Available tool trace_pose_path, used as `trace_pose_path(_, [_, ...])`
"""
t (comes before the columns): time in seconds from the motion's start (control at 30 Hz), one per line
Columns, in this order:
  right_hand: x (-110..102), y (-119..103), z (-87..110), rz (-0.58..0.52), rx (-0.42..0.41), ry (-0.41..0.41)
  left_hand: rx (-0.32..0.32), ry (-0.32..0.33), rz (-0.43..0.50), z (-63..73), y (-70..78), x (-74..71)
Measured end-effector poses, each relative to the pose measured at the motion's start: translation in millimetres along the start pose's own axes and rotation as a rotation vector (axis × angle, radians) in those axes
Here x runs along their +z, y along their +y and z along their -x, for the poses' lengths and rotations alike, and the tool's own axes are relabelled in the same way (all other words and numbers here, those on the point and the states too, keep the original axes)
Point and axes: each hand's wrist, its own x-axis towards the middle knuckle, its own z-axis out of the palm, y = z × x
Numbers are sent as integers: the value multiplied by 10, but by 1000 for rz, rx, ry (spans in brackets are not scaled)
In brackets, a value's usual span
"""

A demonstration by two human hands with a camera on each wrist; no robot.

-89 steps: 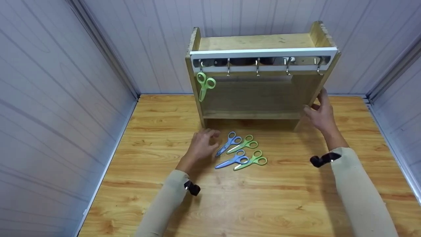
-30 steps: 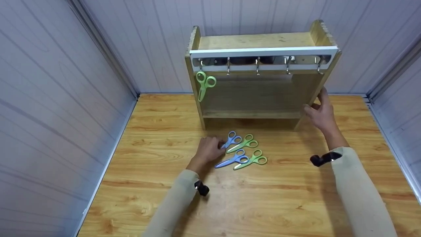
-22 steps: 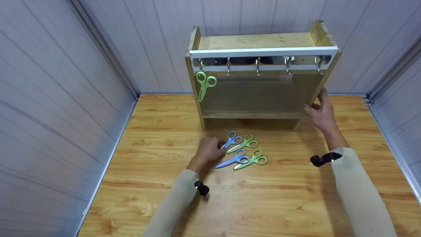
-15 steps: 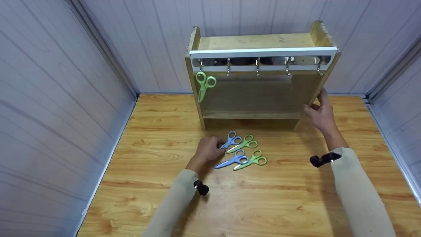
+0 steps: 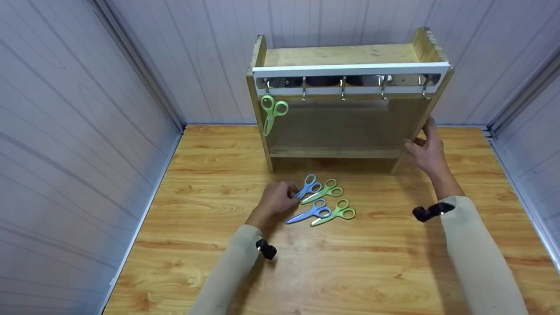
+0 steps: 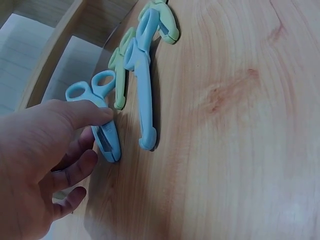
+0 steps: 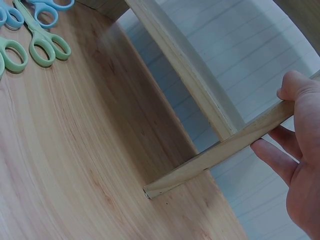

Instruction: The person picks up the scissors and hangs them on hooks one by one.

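My left hand [image 5: 278,197] pinches the blade end of the back-left blue scissors [image 6: 104,131] between thumb and fingers. Their two finger loops point away from the hand, toward the wooden rack. Beside them on the table lie a second pair of blue scissors [image 5: 309,213] and two pairs of green scissors [image 5: 324,191], all with blades pointing left. My right hand [image 5: 428,153] grips the right side panel [image 7: 220,152] of the rack, thumb in front and fingers behind. From the leftmost hook of the rack, another green pair of scissors [image 5: 271,114] hangs by one loop.
The wooden rack [image 5: 341,154] stands near the back wall. Across its upper front runs a white strip [image 5: 350,69] with several metal hooks [image 5: 342,89]. Light panelled walls [image 5: 218,57] enclose the wood-grain table [image 5: 332,271] at the left, back and right.
My left hand has moved right from beside the rack's left leg and taken hold of the back-left blue scissors, which have shifted very slightly. The right hand stays on the panel.
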Motion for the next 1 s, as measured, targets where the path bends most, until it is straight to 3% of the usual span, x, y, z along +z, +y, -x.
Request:
trace_pose_path(0.2, [-9,-11,8,-25,19,-10,39,10,42,38,41,-45])
trace_pose_path(0.33, [-8,-14,17,-29,17,-11,24,-28,51,150,255,-232])
trace_pose_path(0.4, [-6,-11,16,-29,15,-9,21,-39,53,172,267,-248])
trace_pose_path(0.5, [-9,-14,17,-32,18,-10,23,-37,42,136,191,-184])
trace_pose_path(0.57, [-10,-17,16,-31,19,-10,45,-16,40,89,66,-76])
trace_pose_path(0.8, [-3,-26,22,-33,7,-10,18,-40,66,96,85,-97])
trace_pose_path(1.0, [4,-17,17,-20,-3,-1,36,-37,99,110,79,-93])
